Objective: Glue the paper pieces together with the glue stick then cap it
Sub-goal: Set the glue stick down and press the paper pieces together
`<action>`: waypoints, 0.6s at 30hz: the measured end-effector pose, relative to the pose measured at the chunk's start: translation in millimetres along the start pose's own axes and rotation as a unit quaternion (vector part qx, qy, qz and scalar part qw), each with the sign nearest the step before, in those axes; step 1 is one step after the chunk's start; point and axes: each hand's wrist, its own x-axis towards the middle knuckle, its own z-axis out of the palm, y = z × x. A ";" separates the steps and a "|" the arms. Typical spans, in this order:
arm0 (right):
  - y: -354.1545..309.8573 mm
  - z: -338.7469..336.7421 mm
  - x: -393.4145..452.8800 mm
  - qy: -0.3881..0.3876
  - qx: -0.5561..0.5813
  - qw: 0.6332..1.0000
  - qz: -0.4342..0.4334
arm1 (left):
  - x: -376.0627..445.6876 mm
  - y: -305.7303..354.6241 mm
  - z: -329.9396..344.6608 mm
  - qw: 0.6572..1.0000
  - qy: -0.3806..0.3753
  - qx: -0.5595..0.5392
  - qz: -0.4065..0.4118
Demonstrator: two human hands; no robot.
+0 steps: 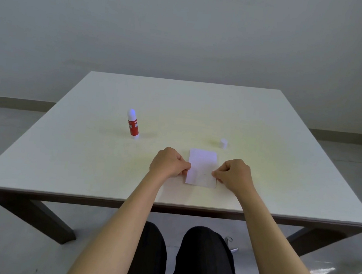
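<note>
Each grip pinches the paper (202,168): left hand (168,163) and right hand (234,174) curled at its sides.

Paper (202,167) between both hands on table (85,149) — glue stick (133,124) behind-left, cap (223,143) behind-right.

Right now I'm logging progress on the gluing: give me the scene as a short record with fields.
paper: flat on table, near front edge
left hand: pinching paper's left edge
right hand: pinching paper's right edge
glue stick: upright, uncapped, far left of paper
cap: standing alone, behind paper to the right
capping: not yet done
</note>
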 end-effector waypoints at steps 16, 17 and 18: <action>1.6 4.8 2.2 0.018 -0.022 0.999 -0.021 | 3.0 -3.0 5.9 0.957 0.070 0.227 0.166; 1.7 4.7 1.8 0.018 -0.020 0.999 -0.020 | 5.0 -3.3 3.9 0.936 0.045 0.275 0.217; 1.5 4.6 1.5 0.017 -0.022 0.999 -0.020 | 7.0 -3.9 2.0 0.911 0.012 0.320 0.260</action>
